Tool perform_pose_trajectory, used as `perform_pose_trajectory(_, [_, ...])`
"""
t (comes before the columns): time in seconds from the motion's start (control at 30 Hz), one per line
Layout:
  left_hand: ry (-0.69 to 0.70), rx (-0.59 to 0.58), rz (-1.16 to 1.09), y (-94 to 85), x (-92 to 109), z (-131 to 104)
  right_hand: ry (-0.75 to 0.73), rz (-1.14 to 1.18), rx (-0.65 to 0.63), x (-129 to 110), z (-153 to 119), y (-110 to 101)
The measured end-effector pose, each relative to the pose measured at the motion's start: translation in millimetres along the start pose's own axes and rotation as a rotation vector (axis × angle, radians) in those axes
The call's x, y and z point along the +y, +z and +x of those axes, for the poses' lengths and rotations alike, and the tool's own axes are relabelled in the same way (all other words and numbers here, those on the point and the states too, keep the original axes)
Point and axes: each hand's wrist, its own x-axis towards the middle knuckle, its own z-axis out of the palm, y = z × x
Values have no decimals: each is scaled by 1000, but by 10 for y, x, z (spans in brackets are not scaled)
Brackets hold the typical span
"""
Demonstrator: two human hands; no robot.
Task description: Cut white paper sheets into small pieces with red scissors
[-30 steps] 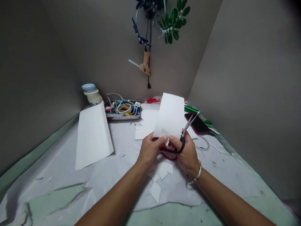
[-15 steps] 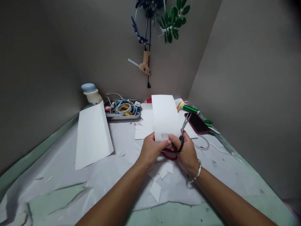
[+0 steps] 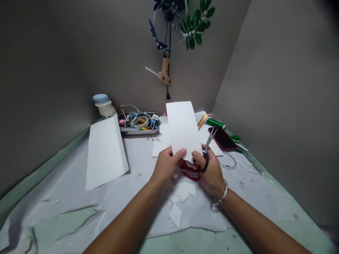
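A white sheet of paper (image 3: pixel 182 127) stands up in front of me, pinched at its lower edge by both hands. My left hand (image 3: pixel 166 165) is closed on the bottom left part, with the thumb on the near face. My right hand (image 3: pixel 210 169) grips the bottom right corner with its thumb. Small scissors (image 3: pixel 205 157) with a black handle also hang in that hand, their blades pointing up past the paper's right side. Below the hands, partly hidden, lies a red looped object (image 3: pixel 190 173). Small cut paper pieces (image 3: pixel 175 215) lie nearer to me.
A folded white sheet (image 3: pixel 104 153) stands at left, before a jar (image 3: pixel 104 106). Behind are a metal tray (image 3: pixel 139 132) of craft supplies, more paper (image 3: pixel 160 146), a green spool (image 3: pixel 215 122) and a phone (image 3: pixel 224 138). A glue gun (image 3: pixel 164 71) hangs on the wall.
The paper has risen slightly and shifted left, leaning a little. My thumbs have moved apart along its lower edge, and the small crease or flap there no longer shows.
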Motion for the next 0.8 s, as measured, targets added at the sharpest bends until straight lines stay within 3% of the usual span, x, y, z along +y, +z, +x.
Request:
perform_pose_trajectory(0.17, [13, 27, -46, -1, -25, 8, -15, 69, -63, -53, -22, 42])
perform_pose_trajectory(0.4, [29, -26, 68, -29, -55, 21, -38, -99, 21, -53, -23, 9])
perform_pose_trajectory(0.8, [-2, -48, 18, -56, -84, 45, -31, -46, 15, -20, -13, 7])
